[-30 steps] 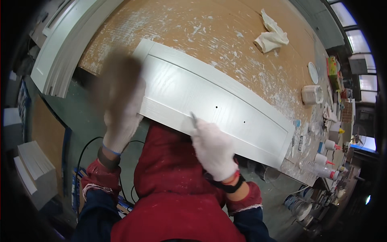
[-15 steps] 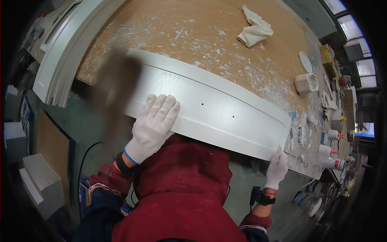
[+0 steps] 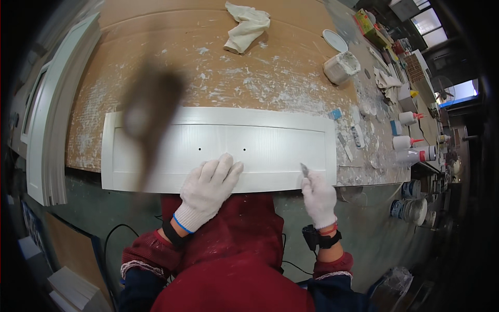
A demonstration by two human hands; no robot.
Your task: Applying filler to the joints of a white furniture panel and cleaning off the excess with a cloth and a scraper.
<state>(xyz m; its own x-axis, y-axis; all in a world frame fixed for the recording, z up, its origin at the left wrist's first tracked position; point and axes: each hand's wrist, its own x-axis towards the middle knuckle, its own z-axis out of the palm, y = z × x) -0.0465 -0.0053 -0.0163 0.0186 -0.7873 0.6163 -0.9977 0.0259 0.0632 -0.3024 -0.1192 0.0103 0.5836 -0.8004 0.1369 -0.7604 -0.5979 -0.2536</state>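
A long white recessed panel (image 3: 156,151) with two small holes lies across the near edge of a paint-spattered wooden workbench (image 3: 208,67). My left hand (image 3: 208,190), in a white glove, rests flat on the panel's near rail, fingers spread. In its own white glove, my right hand (image 3: 318,196) pinches a small metal scraper blade (image 3: 304,169) whose tip touches the panel's near right edge. A dark blurred smear covers the panel's left part.
A crumpled white rag (image 3: 247,26) lies at the bench's far side. A white tub (image 3: 340,66) and a lid (image 3: 334,39) sit far right, with squeeze bottles (image 3: 408,141) and small clutter along the right edge. White framed panels (image 3: 49,135) lean at the left.
The view has swung, so the panel now lies level. My right hand has moved to the panel's near right edge with the scraper. My left hand stays flat on the near rail.
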